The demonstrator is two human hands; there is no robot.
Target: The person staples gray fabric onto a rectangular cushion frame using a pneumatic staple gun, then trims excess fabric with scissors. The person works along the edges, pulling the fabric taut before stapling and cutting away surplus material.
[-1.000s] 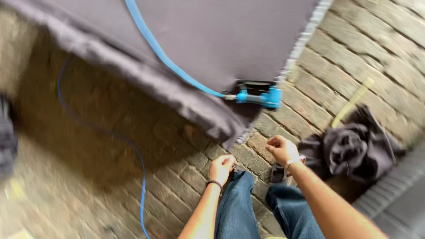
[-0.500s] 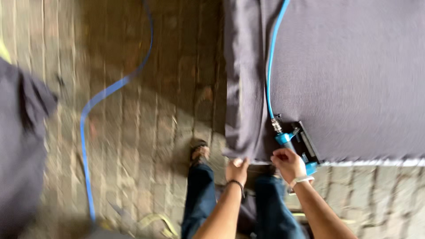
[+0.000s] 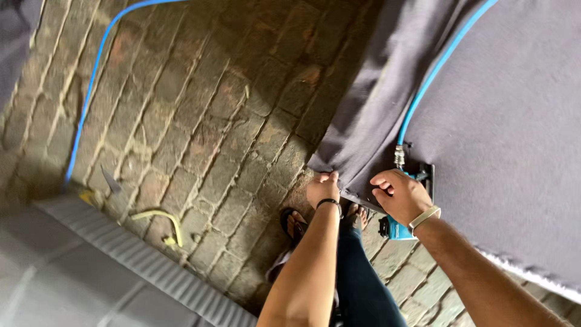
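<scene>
A dark grey fabric (image 3: pixel 502 139) lies stretched over a large flat piece at the right. My left hand (image 3: pixel 322 188), with a black wristband, pinches the fabric's lower corner edge. My right hand (image 3: pixel 399 197), with a beige wrist strap, has its fingers curled on the same edge just to the right. A blue and black air stapler (image 3: pixel 393 229) lies on the fabric, touching and partly hidden by my right hand. Its blue hose (image 3: pixel 436 72) runs up across the fabric.
The floor is brick paving (image 3: pixel 200 121). Another stretch of blue hose (image 3: pixel 91 91) curves over it at the left. A yellow strip (image 3: pixel 160 215) and a small grey scrap (image 3: pixel 112 180) lie near a grey ribbed panel (image 3: pixel 121 266). My sandalled foot (image 3: pixel 295 223) stands below the fabric corner.
The view has swung around, so the fabric now sits at the right. Both hands have stayed at the fabric's corner beside the stapler, and the left hand now pinches the edge.
</scene>
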